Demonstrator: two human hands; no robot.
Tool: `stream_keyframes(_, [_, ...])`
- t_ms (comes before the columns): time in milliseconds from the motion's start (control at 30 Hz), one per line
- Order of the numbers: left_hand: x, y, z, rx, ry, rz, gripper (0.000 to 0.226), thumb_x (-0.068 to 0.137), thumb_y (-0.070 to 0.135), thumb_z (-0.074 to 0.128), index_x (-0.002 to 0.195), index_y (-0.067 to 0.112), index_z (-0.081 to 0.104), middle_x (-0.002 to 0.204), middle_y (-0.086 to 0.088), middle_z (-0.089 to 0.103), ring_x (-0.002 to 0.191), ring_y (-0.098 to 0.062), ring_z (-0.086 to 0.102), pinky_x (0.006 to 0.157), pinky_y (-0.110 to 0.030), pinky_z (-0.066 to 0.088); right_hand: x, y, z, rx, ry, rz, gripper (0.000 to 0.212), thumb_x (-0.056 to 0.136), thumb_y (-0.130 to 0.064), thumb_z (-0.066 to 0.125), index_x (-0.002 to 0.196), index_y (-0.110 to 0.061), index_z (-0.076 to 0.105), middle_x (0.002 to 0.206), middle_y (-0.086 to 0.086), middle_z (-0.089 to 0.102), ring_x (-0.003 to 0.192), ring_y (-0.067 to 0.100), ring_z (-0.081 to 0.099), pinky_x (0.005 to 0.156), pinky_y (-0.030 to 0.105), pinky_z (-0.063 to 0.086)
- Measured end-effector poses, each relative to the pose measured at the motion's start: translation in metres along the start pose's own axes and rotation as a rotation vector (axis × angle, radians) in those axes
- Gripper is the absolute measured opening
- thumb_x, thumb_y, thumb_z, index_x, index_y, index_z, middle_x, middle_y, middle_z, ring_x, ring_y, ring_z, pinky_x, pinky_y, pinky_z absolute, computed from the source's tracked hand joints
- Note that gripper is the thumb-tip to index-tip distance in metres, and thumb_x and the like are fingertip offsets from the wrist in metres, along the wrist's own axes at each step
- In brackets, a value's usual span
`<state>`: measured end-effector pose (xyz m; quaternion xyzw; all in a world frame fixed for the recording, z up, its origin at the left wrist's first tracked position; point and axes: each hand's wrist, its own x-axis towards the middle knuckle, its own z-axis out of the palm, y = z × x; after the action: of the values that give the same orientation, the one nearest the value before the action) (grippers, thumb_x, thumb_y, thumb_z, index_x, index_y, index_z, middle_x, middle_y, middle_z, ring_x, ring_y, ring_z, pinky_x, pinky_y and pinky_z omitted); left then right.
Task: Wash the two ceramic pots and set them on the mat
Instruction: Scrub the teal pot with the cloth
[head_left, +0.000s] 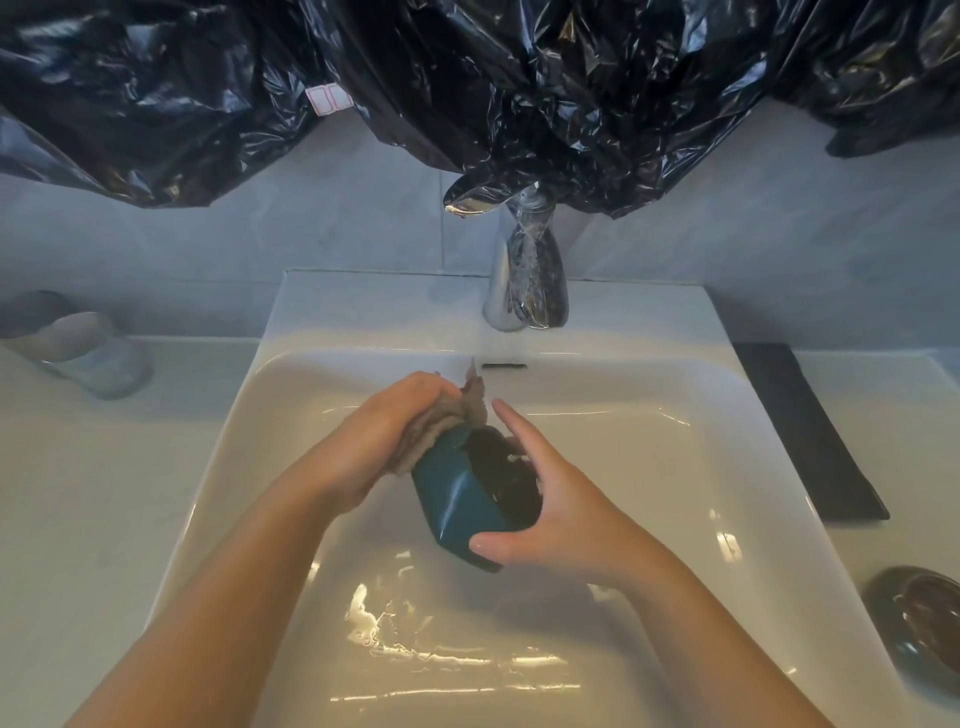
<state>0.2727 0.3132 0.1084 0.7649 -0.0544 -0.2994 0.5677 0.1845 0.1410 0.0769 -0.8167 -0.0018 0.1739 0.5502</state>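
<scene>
A teal ceramic pot (457, 499) with a dark inside is held tilted over the white sink basin (649, 467). My right hand (550, 499) grips its rim and lower side, thumb under the pot. My left hand (395, 441) presses a grey-beige cloth (452, 421) against the pot's upper left side. A dark mat (810, 431) lies on the counter to the right of the sink. A second dark glazed pot (919, 613) lies at the right edge, partly cut off.
A chrome tap (524, 270) stands behind the basin, partly under black plastic sheeting (467, 78) that covers the wall. A glass tumbler (83, 353) lies on the left counter. Water pools in the basin's front.
</scene>
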Motion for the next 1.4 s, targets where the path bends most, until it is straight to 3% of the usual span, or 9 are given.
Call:
stream_keyframes(167, [0.001, -0.022, -0.002, -0.241, -0.079, 0.089, 0.032, 0.1, 0.031, 0.041, 0.105, 0.007, 0.062, 0.098, -0.011, 0.066, 0.089, -0.024, 0.065, 0.076, -0.033, 0.052, 0.004, 0.008, 0.0, 0.385, -0.145, -0.003, 0.096, 0.063, -0.034, 0.08, 0.14, -0.062, 0.029, 0.139, 0.005, 0.051, 0.124, 0.02, 0.058, 0.101, 0.042, 0.052])
stream_keyframes(267, [0.001, -0.02, -0.001, -0.29, 0.002, 0.139, 0.028, 0.096, 0.032, 0.046, 0.098, 0.012, 0.065, 0.092, -0.008, 0.067, 0.081, -0.021, 0.065, 0.068, -0.03, 0.053, 0.007, 0.01, 0.0, 0.616, -0.183, -0.011, 0.101, 0.058, -0.039, 0.085, 0.143, -0.052, 0.033, 0.14, 0.002, 0.055, 0.126, 0.023, 0.058, 0.1, 0.039, 0.051])
stream_keyframes(500, [0.001, -0.018, -0.007, -0.331, 0.328, 0.3, 0.023, 0.095, 0.042, 0.044, 0.103, 0.032, 0.063, 0.111, -0.007, 0.066, 0.102, -0.025, 0.064, 0.084, -0.044, 0.055, 0.015, 0.019, 0.001, 1.144, -0.329, 0.025, 0.098, 0.063, -0.035, 0.089, 0.147, -0.022, 0.04, 0.14, 0.016, 0.049, 0.124, 0.035, 0.052, 0.093, 0.053, 0.048])
stream_keyframes(733, [-0.001, -0.015, 0.01, -0.218, 0.165, 0.233, 0.027, 0.102, 0.024, 0.039, 0.099, 0.024, 0.066, 0.091, 0.011, 0.073, 0.076, -0.003, 0.068, 0.058, -0.019, 0.052, 0.013, 0.022, -0.002, 1.152, -0.33, 0.037, 0.094, 0.058, -0.049, 0.089, 0.137, -0.017, 0.05, 0.127, 0.016, 0.061, 0.111, 0.036, 0.062, 0.074, 0.047, 0.058])
stream_keyframes(900, [-0.001, -0.006, 0.011, -0.139, 0.1, 0.333, 0.022, 0.1, 0.019, 0.045, 0.099, 0.02, 0.067, 0.099, 0.006, 0.069, 0.092, -0.008, 0.065, 0.079, -0.023, 0.049, 0.013, 0.022, 0.009, 1.023, -0.364, 0.114, 0.083, 0.064, -0.055, 0.084, 0.133, -0.02, 0.054, 0.123, 0.012, 0.066, 0.109, 0.033, 0.065, 0.073, 0.047, 0.06])
stream_keyframes(1067, [0.001, -0.011, 0.009, 0.011, 0.174, 0.401, 0.019, 0.091, 0.032, 0.048, 0.102, 0.031, 0.064, 0.097, 0.002, 0.065, 0.088, -0.017, 0.063, 0.071, -0.03, 0.05, 0.015, 0.024, 0.011, 0.922, -0.36, 0.112, 0.096, 0.066, -0.052, 0.084, 0.143, -0.019, 0.038, 0.12, 0.006, 0.068, 0.108, 0.029, 0.067, 0.084, 0.052, 0.058])
stream_keyframes(1200, [0.004, -0.021, -0.001, -0.162, 0.213, 0.205, 0.034, 0.092, 0.044, 0.053, 0.125, 0.036, 0.054, 0.109, -0.002, 0.068, 0.091, -0.014, 0.068, 0.077, -0.027, 0.056, 0.017, 0.024, 0.012, 0.982, -0.443, 0.041, 0.091, 0.07, -0.056, 0.08, 0.145, -0.022, 0.041, 0.134, 0.009, 0.059, 0.12, 0.034, 0.057, 0.089, 0.054, 0.054])
stream_keyframes(1300, [0.004, -0.028, -0.004, -0.252, 0.121, 0.221, 0.041, 0.082, 0.046, 0.056, 0.113, 0.022, 0.066, 0.111, -0.007, 0.071, 0.104, -0.027, 0.066, 0.092, -0.042, 0.051, 0.021, 0.022, 0.01, 1.153, -0.504, 0.037, 0.085, 0.076, -0.064, 0.068, 0.143, -0.017, 0.046, 0.132, 0.017, 0.057, 0.105, 0.044, 0.063, 0.079, 0.048, 0.058])
stream_keyframes(1400, [0.004, -0.03, 0.009, -0.371, 0.114, 0.205, 0.033, 0.088, 0.036, 0.052, 0.115, 0.022, 0.062, 0.114, -0.006, 0.069, 0.11, -0.03, 0.063, 0.096, -0.044, 0.048, 0.021, 0.023, 0.008, 1.298, -0.482, 0.054, 0.086, 0.073, -0.065, 0.07, 0.138, -0.012, 0.051, 0.121, 0.022, 0.062, 0.087, 0.042, 0.069, 0.065, 0.041, 0.062])
